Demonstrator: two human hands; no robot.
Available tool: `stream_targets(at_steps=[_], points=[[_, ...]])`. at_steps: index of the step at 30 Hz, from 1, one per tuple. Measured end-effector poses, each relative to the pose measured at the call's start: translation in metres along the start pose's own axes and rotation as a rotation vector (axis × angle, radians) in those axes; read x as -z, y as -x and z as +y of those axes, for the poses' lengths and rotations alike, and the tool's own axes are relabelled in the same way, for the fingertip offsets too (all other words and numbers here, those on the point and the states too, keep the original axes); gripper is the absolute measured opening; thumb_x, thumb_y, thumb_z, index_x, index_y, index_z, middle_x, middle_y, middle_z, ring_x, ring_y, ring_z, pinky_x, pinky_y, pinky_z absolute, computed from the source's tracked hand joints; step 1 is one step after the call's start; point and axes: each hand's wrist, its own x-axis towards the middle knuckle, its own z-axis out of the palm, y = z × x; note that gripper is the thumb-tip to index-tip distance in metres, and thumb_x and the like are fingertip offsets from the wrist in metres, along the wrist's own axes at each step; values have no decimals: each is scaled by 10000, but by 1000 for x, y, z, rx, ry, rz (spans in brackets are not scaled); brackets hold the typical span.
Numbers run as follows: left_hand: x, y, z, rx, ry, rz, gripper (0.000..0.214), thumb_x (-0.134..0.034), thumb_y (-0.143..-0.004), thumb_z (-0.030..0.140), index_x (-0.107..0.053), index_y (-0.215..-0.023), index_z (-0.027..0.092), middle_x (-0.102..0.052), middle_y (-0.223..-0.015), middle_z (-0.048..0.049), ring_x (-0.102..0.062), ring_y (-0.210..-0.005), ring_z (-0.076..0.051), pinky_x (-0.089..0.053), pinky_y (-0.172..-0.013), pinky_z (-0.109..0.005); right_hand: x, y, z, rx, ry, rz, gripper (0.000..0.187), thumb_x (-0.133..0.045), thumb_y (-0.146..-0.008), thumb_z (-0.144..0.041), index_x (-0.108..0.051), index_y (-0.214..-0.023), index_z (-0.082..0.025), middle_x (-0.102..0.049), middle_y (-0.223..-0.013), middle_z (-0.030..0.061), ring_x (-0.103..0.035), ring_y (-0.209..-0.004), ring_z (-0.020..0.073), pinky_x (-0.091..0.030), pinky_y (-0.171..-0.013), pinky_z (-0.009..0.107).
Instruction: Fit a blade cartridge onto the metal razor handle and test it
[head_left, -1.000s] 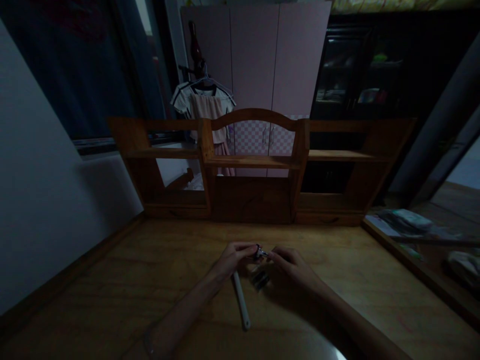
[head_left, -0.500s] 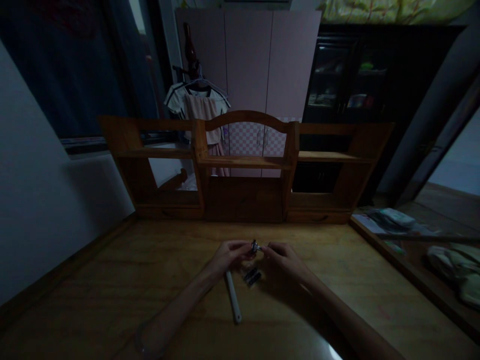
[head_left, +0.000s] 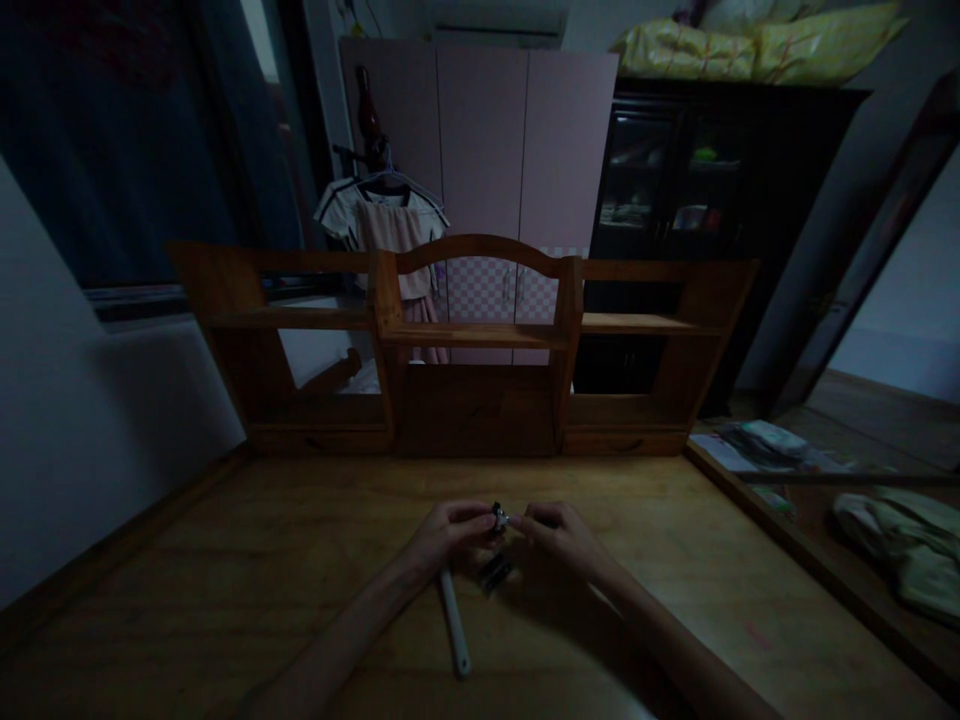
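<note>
My left hand point(head_left: 448, 532) is closed, with thumb and fingers pinching a small black and silver metal piece point(head_left: 499, 517). From the other side, my right hand point(head_left: 559, 530) meets the piece's silver end in a thumb-and-finger pinch. The piece is too small and dim to name more exactly. Beneath my left hand lies a slim pale handle point(head_left: 454, 628) with a hole at its near end; its far end is hidden by that hand. Just under the held piece, a small clear and black item point(head_left: 496, 572) rests on the table, its details blurred.
The wooden tabletop point(head_left: 337, 600) reaches to a wooden shelf unit point(head_left: 476, 335) with drawers along its back. A raised wooden edge point(head_left: 750, 510) runs down the right side, with a pale bag point(head_left: 900, 550) beyond it. A white wall point(head_left: 112, 420) borders the left.
The view has tilted up and shifted slightly, so everything sits lower and a little left. Both hands stay together at the small metal piece; its angle differs slightly.
</note>
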Motion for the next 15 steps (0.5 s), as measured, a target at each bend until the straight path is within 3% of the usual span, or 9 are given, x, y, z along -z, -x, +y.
stream_targets(at_steps=[15], points=[[-7, 0, 2, 56, 215, 25, 366, -802, -651, 326, -698, -910, 89, -680, -897, -122, -643, -744, -179, -499, -705, -277, -2, -1, 2, 27, -89, 47, 449, -591, -796, -547, -572, -594, -146, -441, -557, -13, -426, -569, 121, -285, -515, 237]])
